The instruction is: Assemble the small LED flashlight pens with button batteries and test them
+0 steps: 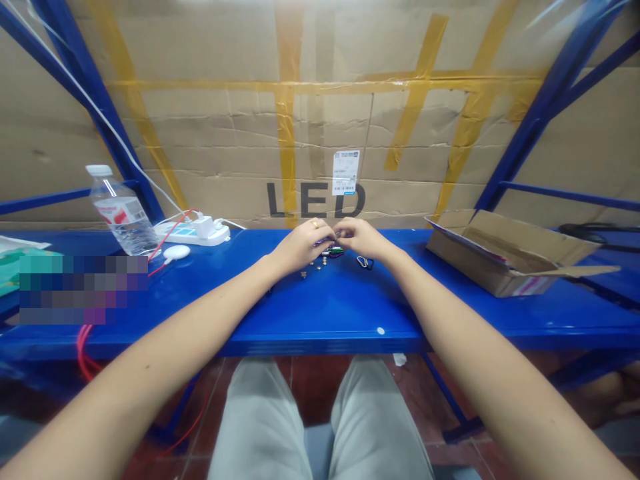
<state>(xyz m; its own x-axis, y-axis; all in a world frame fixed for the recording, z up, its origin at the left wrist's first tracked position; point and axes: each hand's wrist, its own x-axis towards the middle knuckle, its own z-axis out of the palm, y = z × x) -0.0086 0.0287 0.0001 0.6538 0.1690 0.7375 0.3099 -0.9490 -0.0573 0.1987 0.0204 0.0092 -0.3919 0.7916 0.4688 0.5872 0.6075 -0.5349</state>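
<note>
Left hand (307, 241) and right hand (364, 237) nearly meet over the blue surface (310, 313); whether either grip is closed on anything cannot be told. A shiny green piece (335, 252) lies just under both, long axis roughly crosswise; a looped clip (369, 265) lies nearer the right hand.

The left forearm (165, 353) and right forearm (465, 333), both bare, slant inward across the front edge of the counter (310, 310). Over its far part, the left hand (306, 241) and right hand (364, 235) nearly meet, fingers bent, palms down. The legs (263, 420) sit apart below its edge.
</note>
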